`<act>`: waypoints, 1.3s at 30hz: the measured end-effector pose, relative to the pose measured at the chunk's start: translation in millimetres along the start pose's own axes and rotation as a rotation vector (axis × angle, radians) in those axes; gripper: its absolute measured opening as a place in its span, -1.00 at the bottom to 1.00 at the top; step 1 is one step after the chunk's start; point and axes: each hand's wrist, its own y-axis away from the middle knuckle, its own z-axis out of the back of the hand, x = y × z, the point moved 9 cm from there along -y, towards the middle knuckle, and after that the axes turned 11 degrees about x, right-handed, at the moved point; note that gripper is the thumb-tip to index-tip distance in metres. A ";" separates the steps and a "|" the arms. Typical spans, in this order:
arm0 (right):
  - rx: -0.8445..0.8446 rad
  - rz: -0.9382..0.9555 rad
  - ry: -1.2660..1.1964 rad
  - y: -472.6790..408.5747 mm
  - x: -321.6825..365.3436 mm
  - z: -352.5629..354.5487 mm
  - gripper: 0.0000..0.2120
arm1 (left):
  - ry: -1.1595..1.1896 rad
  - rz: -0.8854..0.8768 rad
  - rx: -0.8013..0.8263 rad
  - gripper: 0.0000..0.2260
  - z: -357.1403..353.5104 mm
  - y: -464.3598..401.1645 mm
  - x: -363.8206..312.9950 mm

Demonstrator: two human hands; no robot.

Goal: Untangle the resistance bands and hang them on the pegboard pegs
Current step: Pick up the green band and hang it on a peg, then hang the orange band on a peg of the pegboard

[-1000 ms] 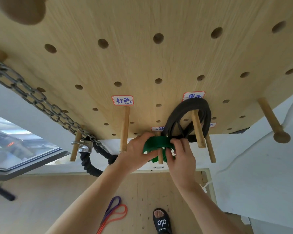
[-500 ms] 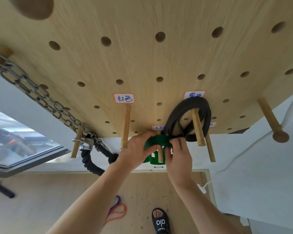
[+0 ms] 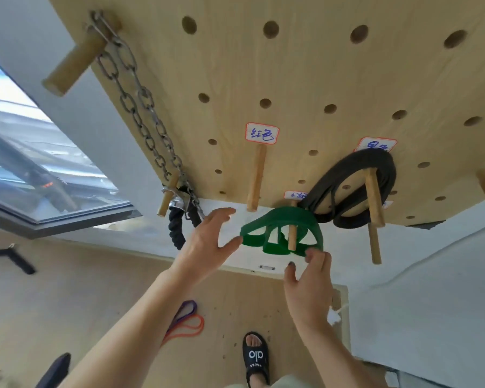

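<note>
One green band (image 3: 280,219) hangs coiled over a peg (image 3: 292,236), its long axis lying left to right. The left hand (image 3: 205,245) touches it with fingers spread; the right hand (image 3: 310,284) has loosely curled fingers at its lower edge.

A single wide-angle camera sits on the person's head and looks forward and steeply down along a wooden pegboard (image 3: 305,68), which stands very close and fills the upper half of the frame. The board's face recedes downward toward its lower edge, so its pegs (image 3: 256,177) point toward the lens. Below the edge the view reaches the plywood floor (image 3: 95,289) and a sandalled foot (image 3: 255,357) at the bottom. A window (image 3: 39,163) lies at the left. Straight lines bow near the frame edges.
</note>
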 end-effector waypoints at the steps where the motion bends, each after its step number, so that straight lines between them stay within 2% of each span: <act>1: 0.031 -0.007 0.001 8.5 0.9 -10.2 -0.60 | 0.018 0.037 -0.002 -0.52 3.6 12.4 16.6; 5: 0.222 0.048 0.051 39.4 23.1 -61.6 -0.67 | 0.031 0.146 -0.006 -0.61 11.7 67.9 77.1; 9: 0.496 0.112 0.138 68.9 53.0 -134.6 -0.75 | 0.003 0.259 0.010 -0.63 7.4 131.4 137.3; 12: 0.711 0.183 0.180 94.7 73.4 -200.9 -0.79 | 0.092 0.380 0.014 -0.69 -12.4 182.1 197.4; 14: 0.851 0.253 0.244 114.3 79.9 -251.5 -0.76 | 0.157 0.458 -0.024 -0.71 -30.6 214.4 241.2; 17: 1.018 0.406 0.414 140.4 74.6 -336.6 -0.60 | 0.192 0.570 -0.061 -0.75 -73.6 252.8 315.3; 21: 1.179 0.571 0.604 171.6 36.0 -459.6 -0.49 | 0.181 0.737 -0.029 -0.67 -154.0 280.4 419.4; 28: 1.287 0.848 0.827 215.0 -74.8 -699.3 -0.60 | 0.069 0.892 0.101 -0.51 -320.6 277.8 626.3; 31: 1.285 0.915 0.846 229.0 -121.2 -791.7 -0.59 | 0.036 0.898 0.138 -0.53 -384.5 273.9 707.6; 35: 1.218 0.985 0.831 233.1 -168.7 -889.0 -0.65 | -0.022 0.884 0.144 -0.56 -450.3 265.1 797.2; 39: 1.194 1.018 0.827 233.4 -202.4 -951.2 -0.66 | -0.141 0.836 0.181 -0.59 -496.6 244.5 848.5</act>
